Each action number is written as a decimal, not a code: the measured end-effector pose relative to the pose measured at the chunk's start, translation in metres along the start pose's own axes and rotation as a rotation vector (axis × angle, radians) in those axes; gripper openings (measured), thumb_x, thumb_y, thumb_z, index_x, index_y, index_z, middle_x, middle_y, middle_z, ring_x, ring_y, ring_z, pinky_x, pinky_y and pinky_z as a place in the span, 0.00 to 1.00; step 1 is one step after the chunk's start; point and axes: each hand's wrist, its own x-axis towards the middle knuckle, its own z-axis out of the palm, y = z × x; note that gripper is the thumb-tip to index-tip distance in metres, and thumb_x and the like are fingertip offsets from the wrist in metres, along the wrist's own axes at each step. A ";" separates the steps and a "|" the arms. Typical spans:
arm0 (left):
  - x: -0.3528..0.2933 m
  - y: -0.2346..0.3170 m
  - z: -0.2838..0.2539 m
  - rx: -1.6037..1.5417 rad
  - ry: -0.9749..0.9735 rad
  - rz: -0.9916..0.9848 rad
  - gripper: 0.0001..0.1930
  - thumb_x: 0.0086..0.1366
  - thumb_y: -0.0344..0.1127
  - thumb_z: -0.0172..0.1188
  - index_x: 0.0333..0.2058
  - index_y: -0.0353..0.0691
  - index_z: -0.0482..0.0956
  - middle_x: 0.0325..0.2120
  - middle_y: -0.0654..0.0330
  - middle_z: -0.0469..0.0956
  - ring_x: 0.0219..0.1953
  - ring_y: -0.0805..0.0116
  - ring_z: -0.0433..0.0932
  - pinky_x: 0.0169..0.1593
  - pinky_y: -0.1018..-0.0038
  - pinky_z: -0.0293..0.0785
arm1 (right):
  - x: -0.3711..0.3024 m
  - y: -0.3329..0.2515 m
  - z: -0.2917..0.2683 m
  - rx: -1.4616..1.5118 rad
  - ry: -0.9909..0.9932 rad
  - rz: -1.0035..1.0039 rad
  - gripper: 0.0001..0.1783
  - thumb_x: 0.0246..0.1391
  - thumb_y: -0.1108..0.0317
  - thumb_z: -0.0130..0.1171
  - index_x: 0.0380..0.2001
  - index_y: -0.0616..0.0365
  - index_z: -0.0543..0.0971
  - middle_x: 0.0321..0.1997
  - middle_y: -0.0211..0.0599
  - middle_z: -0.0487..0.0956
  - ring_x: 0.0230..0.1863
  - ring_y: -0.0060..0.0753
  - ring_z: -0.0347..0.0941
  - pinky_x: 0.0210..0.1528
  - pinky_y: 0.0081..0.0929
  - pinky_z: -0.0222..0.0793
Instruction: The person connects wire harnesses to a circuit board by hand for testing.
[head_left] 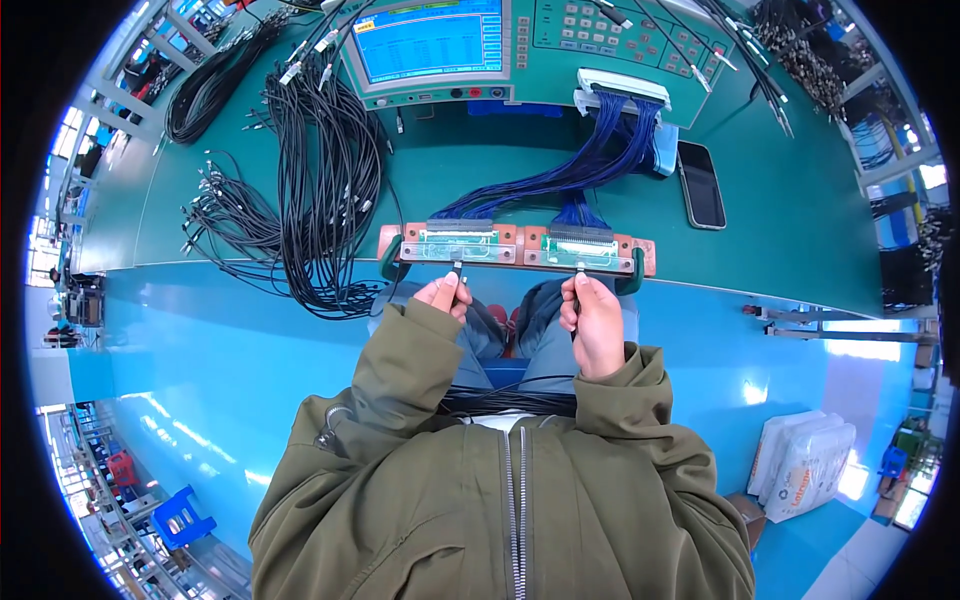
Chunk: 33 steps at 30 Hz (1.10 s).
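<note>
My left hand [446,296] pinches a black cable connector [457,268] just below the left circuit board [458,244] of a test fixture. My right hand [594,316] pinches another black cable connector [581,268] at the right circuit board [580,250]. Both connectors point up at the boards' near edge; I cannot tell whether they are fully seated. The boards sit under clear covers on a reddish-brown bar [520,246] along the table's near edge. Black cable [510,402] lies across my lap, below both hands.
Blue wire bundles [560,172] link the fixture to a green tester [440,50] with a lit screen. A phone [702,185] lies to the right. Heaps of black cables [320,180] hang over the table's left edge. White bags [808,465] stand on the floor at right.
</note>
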 end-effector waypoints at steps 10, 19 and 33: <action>0.001 -0.006 -0.005 -0.083 0.061 0.014 0.14 0.62 0.39 0.43 0.20 0.39 0.67 0.22 0.59 0.67 0.14 0.82 0.56 0.16 0.86 0.51 | 0.004 -0.010 -0.008 -0.143 -0.084 0.046 0.12 0.55 0.65 0.42 0.26 0.62 0.69 0.21 0.31 0.67 0.16 0.17 0.57 0.17 0.13 0.53; 0.002 -0.009 -0.001 -0.122 -0.030 -0.018 0.14 0.62 0.40 0.44 0.19 0.40 0.67 0.22 0.59 0.68 0.13 0.81 0.55 0.15 0.86 0.51 | 0.005 -0.008 -0.011 -0.218 -0.116 0.025 0.12 0.55 0.64 0.42 0.27 0.62 0.70 0.22 0.31 0.68 0.17 0.17 0.59 0.18 0.14 0.54; 0.008 -0.005 0.012 -0.106 0.106 0.041 0.14 0.61 0.40 0.45 0.20 0.40 0.68 0.20 0.60 0.68 0.14 0.80 0.58 0.16 0.86 0.53 | 0.002 -0.029 -0.027 -0.672 -0.082 0.055 0.16 0.54 0.63 0.43 0.23 0.63 0.74 0.20 0.29 0.69 0.18 0.16 0.57 0.21 0.12 0.54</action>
